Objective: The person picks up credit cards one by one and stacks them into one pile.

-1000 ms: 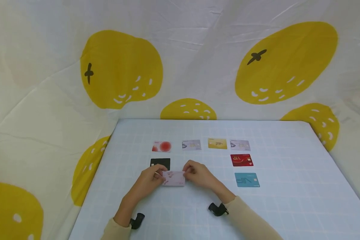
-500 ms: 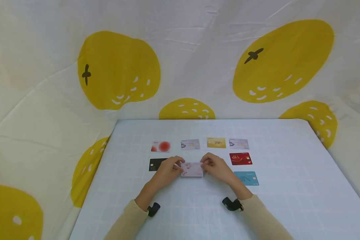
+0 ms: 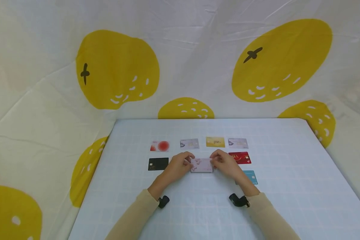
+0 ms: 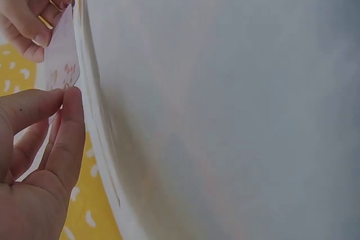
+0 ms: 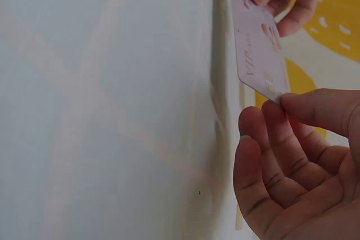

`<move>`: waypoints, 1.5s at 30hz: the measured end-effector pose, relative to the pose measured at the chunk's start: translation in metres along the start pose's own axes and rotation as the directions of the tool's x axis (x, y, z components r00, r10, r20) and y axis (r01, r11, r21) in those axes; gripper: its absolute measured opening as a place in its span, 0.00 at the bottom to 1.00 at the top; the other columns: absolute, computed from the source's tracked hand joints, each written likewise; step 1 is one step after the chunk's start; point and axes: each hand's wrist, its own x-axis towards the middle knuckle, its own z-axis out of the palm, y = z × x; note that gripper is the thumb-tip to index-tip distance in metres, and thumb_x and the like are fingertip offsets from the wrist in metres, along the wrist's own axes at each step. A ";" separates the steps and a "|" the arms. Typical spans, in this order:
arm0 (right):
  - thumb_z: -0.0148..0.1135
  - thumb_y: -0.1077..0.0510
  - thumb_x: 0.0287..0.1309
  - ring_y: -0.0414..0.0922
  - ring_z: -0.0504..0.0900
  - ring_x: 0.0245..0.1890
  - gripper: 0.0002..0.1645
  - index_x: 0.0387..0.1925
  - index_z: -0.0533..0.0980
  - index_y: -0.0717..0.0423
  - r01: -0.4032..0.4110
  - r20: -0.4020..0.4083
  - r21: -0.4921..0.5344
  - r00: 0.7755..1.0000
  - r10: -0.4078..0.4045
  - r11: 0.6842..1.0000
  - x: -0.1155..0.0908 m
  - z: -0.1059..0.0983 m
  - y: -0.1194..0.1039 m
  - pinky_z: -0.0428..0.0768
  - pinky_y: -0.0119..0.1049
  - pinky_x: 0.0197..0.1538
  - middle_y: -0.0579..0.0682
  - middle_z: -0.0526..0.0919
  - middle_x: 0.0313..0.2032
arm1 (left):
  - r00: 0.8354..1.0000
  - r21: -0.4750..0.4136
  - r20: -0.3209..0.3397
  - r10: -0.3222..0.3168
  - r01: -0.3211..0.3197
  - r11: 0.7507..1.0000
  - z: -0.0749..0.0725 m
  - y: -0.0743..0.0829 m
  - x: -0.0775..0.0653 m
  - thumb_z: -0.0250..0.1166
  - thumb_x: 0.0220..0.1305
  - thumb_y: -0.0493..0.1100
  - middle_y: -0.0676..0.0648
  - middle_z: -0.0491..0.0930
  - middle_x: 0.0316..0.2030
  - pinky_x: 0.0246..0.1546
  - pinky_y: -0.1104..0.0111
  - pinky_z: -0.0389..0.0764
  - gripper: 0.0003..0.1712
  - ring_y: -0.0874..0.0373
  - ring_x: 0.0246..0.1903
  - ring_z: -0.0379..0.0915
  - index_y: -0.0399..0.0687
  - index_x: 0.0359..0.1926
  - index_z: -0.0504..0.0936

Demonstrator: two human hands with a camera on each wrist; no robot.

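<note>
Between my two hands is a pale pink card (image 3: 201, 165) with floral print and "VIP" lettering, seen in all three views. My left hand (image 3: 179, 166) pinches its left end between thumb and fingers. At the opposite end, my right hand (image 3: 226, 164) pinches a corner with thumb and forefinger, as the right wrist view shows the card (image 5: 260, 49) closely. Just left of my left hand lies a black card (image 3: 158, 164). My right hand and wrist partly cover a red VIP card (image 3: 241, 157) and a teal card (image 3: 251, 176).
Along the back of the white table (image 3: 132, 200) lie a white card with red circles (image 3: 160, 146), a silver card (image 3: 189, 143), a gold card (image 3: 215, 142) and another silver card (image 3: 238, 143). A fruit-patterned cloth (image 3: 195, 60) hangs behind.
Both hands have carried the pink card to the right and slightly away from me. The black card is now fully uncovered, while the red and teal cards are partly covered.
</note>
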 end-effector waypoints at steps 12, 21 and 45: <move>0.64 0.60 0.66 0.45 0.78 0.31 0.06 0.43 0.77 0.55 0.005 -0.002 -0.061 1.000 -0.005 0.998 0.008 -0.001 0.009 0.78 0.39 0.38 0.47 0.81 0.33 | 1.000 0.072 -0.001 0.007 -0.007 0.997 0.006 -0.001 0.013 0.67 0.64 0.33 0.52 0.80 0.37 0.40 0.69 0.80 0.15 0.61 0.37 0.78 0.46 0.51 0.81; 0.64 0.59 0.66 0.45 0.78 0.30 0.07 0.44 0.77 0.56 -0.018 -0.003 -0.077 1.000 0.017 0.997 0.011 0.000 0.009 0.78 0.38 0.37 0.47 0.81 0.33 | 0.999 0.076 0.014 -0.032 0.031 0.997 0.005 -0.003 0.015 0.67 0.64 0.36 0.52 0.80 0.39 0.42 0.67 0.81 0.16 0.61 0.38 0.78 0.46 0.53 0.80; 0.63 0.58 0.67 0.46 0.78 0.30 0.11 0.49 0.76 0.55 -0.078 -0.005 -0.099 0.997 0.078 0.992 0.010 -0.004 0.009 0.79 0.38 0.38 0.49 0.80 0.38 | 0.993 0.086 -0.067 -0.102 0.108 0.990 -0.028 -0.005 -0.002 0.69 0.64 0.39 0.45 0.81 0.45 0.46 0.61 0.81 0.18 0.54 0.42 0.79 0.43 0.54 0.80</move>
